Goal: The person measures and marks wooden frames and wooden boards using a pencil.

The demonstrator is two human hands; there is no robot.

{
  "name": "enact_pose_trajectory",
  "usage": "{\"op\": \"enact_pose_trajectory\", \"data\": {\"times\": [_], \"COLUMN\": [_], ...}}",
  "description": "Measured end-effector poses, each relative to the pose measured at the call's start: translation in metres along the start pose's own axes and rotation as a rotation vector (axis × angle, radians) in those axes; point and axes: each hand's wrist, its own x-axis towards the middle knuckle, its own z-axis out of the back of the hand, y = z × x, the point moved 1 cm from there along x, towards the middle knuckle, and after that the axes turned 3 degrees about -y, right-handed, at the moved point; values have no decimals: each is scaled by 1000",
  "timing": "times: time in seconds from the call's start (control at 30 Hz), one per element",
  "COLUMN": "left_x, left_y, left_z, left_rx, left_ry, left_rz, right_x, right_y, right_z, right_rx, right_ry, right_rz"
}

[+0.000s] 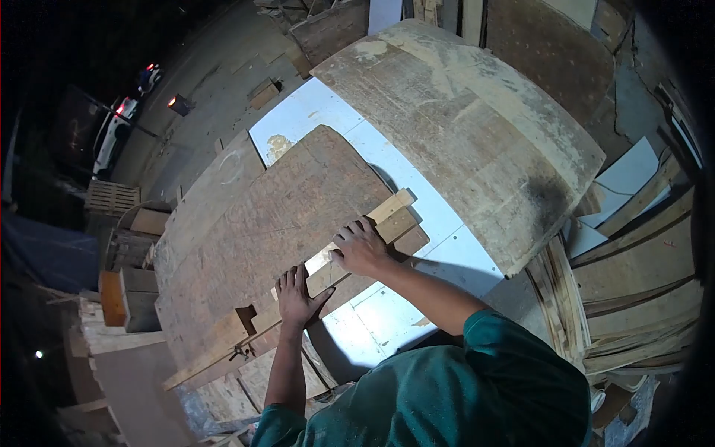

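- Pressing on a pale batten [387, 210], both our hands sit at the frame's centre. The batten lies across the lower right edge of a brown board [253, 216].
- The batten's long axis runs diagonally from lower left to upper right. Our fingers cross it almost square-on, pointing to the upper left.
- Our left hand [296, 299] lies lower along the strip, fingers spread flat and thumb splayed, gripping nothing.
- Our right hand [363, 247] sits nearer the batten's upper right end. Its fingers bend down over the wood, but we cannot tell whether they clasp it or only press.
- Two more short strips lie stepped just beside that end, touching the batten.
- The board is flat, rough and dull brown, with a rounded top corner and a square notch [246, 319] near its lower edge.
- A smooth white panel [447, 238] lies under the board.
- A large worn grey-brown sheet [477, 127], scuffed and dusty, lies at upper right.
- Stacked planks [633, 298] fill the right edge, and a pallet [112, 197] stands at far left.
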Motion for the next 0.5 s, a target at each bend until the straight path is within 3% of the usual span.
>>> {"op": "enact_pose_trajectory", "data": {"times": [0.1,0.5], "left_x": [0,4], "left_y": [-1,-2], "left_z": [4,10], "left_rx": [10,1], "left_ry": [1,54], "left_rz": [2,41], "right_x": [-1,5], "right_y": [0,-1], "right_z": [-3,-4], "right_rx": [0,-38], "right_ry": [-86,-70], "right_rz": [23,53]}}
